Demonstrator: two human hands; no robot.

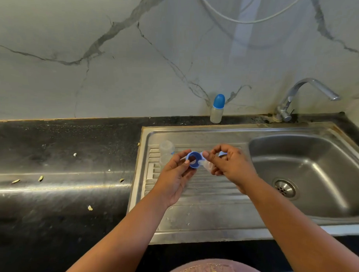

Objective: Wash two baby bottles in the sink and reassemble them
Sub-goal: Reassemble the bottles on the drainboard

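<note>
While both hands work above the drainboard (203,189), left hand (173,176) pinches blue screw ring (193,159); right hand (226,166) pinches clear teat (206,163) beside it. Uncapped bottle (166,151) stands just left; capped bottle (217,108) far, against wall. Advice: seat teat squarely through ring, pulling evenly.

Domestic kitchen. Evidence: a stainless steel sink (307,175) with ribbed drainboard (203,183) set into a dark stone table (62,152); a chrome tap (304,93) mounted at the rear; a marble-patterned wall (96,51) behind. A capped baby bottle (217,108) stands against the wall. Food scraps (40,178) lie scattered on the table.
</note>
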